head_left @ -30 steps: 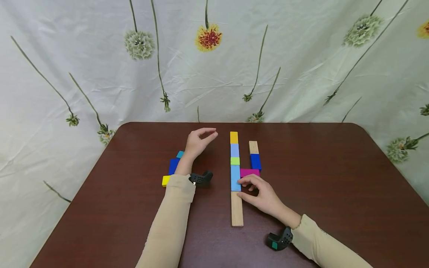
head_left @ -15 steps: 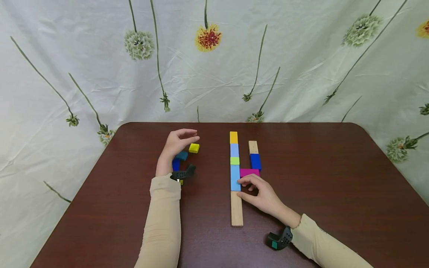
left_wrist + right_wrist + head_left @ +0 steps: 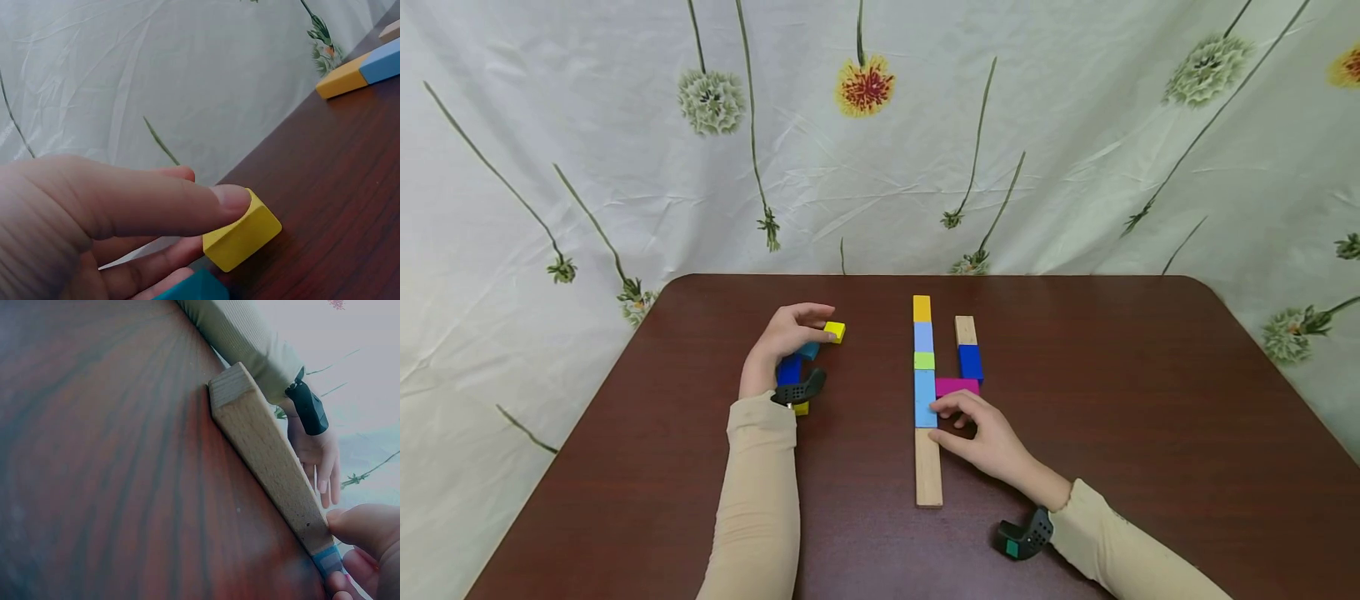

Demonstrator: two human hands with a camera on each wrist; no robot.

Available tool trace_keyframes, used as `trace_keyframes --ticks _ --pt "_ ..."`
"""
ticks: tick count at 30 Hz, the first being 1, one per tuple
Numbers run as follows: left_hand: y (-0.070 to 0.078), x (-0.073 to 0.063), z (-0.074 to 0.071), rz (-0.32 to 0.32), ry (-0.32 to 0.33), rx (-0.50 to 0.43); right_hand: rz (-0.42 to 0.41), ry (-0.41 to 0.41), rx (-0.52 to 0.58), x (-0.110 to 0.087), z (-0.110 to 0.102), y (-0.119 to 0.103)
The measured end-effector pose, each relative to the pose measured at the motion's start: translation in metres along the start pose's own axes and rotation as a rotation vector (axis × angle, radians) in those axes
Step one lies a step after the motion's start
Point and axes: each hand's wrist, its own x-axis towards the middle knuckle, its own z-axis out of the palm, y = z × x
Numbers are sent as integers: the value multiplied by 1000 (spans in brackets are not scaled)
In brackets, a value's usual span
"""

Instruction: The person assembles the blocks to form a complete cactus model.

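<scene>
My left hand [image 3: 784, 332] reaches over a small group of blocks at the left, its thumb and fingers parted. The thumb overlaps a yellow block [image 3: 247, 237] in the left wrist view, with the fingers behind it. Just below that hand lie a teal block [image 3: 203, 287] and a dark blue block [image 3: 789, 370], partly hidden. My right hand [image 3: 988, 433] rests beside a straight row of blocks, thumb at the plain wooden block [image 3: 269, 465] and fingertips by the light blue block [image 3: 925, 398]. A magenta block [image 3: 957, 387] touches the row's right side, just beyond these fingers.
Farther up the row are a green block [image 3: 924, 361], a periwinkle block [image 3: 923, 337] and an orange block [image 3: 922, 308]. A short wooden block [image 3: 966, 330] and a blue block [image 3: 971, 362] lie to its right. Another yellow block [image 3: 802, 408] sits by the left wrist. Behind the table [image 3: 1112, 350] hangs a flowered cloth [image 3: 1060, 125].
My left hand has moved left, away from the row, then lowered to the yellow block, which came into view from behind the hand. The right hand stays where it was.
</scene>
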Motion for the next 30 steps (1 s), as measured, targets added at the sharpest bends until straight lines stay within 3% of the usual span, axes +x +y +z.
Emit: trace_keyframes --ticks 7,14,18,24,30 --pt "-2 1 3 -31 -5 60 14 -4 2 0 -1 -3" --pt "-4 4 7 3 20 98 11 3 -1 0 0 -3" --pt "-1 7 10 27 69 142 6 5 -3 0 1 -2" --pt "13 14 28 73 124 170 12 2 3 0 0 -3" --pt "25 19 52 180 188 135 11 1 2 0 0 -3"
